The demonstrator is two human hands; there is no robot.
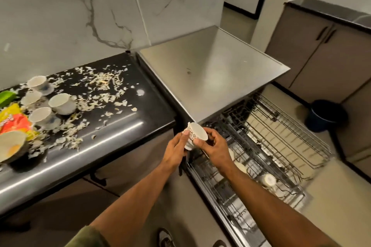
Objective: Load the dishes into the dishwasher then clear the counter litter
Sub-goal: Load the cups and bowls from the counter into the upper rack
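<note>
Home kitchen: counter [120, 126], dishwasher rack [281, 136]

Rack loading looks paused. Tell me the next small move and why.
Probably lower the white patterned ceramic cup, gripped by the left hand and right hand, into the pulled-out wire dishwasher rack just below; more white cups wait on the littered black counter.

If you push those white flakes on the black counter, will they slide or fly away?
The flakes look thin and curled, so probably very light and apt to scatter rather than slide together. They lie loose on the glossy counter, so a push would likely spread them. Some may crumble.
</note>
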